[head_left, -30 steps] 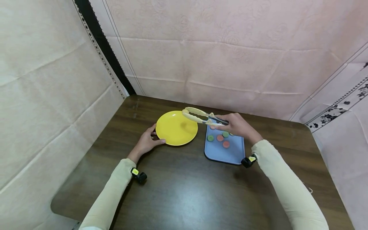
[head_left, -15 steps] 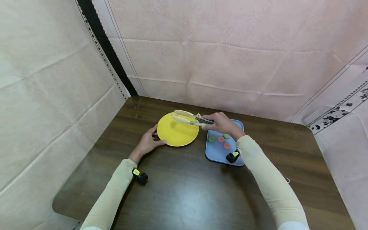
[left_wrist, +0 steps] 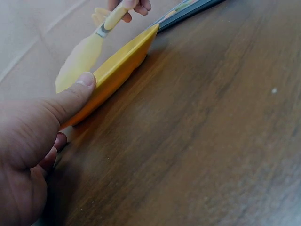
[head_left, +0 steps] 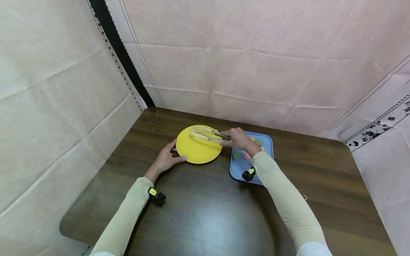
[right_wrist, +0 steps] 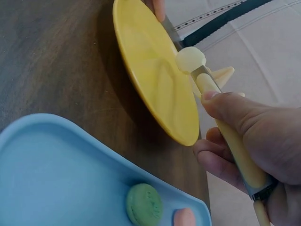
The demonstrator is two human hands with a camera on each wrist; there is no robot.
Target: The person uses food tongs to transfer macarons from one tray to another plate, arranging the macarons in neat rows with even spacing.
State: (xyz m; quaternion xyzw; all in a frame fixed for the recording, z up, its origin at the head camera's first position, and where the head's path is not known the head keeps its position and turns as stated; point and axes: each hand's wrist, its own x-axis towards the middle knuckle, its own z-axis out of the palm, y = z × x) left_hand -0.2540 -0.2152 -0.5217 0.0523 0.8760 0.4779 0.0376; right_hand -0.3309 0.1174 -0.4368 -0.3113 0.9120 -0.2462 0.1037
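In the head view, my left hand (head_left: 166, 157) holds the near left rim of a round yellow plate (head_left: 196, 151), thumb on top and other fingers lower at the edge. The left wrist view has the thumb (left_wrist: 77, 92) lying on that rim. Cream-coloured tongs with metal joints (right_wrist: 235, 146) are gripped in my right hand (head_left: 238, 138). Their tips hang over the plate and point left; I cannot tell whether anything sits between them. A blue tray (head_left: 236, 172) lies under the right forearm with green (right_wrist: 144, 205) and pink (right_wrist: 184, 217) macarons in it, some hidden by the arm.
A dark wooden table (head_left: 192, 213) carries everything. Pale patterned cloth (head_left: 243, 78) hangs behind its far edge and along the left side. The tray stands a narrow gap to the right of the plate.
My right hand has carried the tongs left and lower, from beside the plate's right edge to over its surface. My left hand keeps its hold on the plate's rim.
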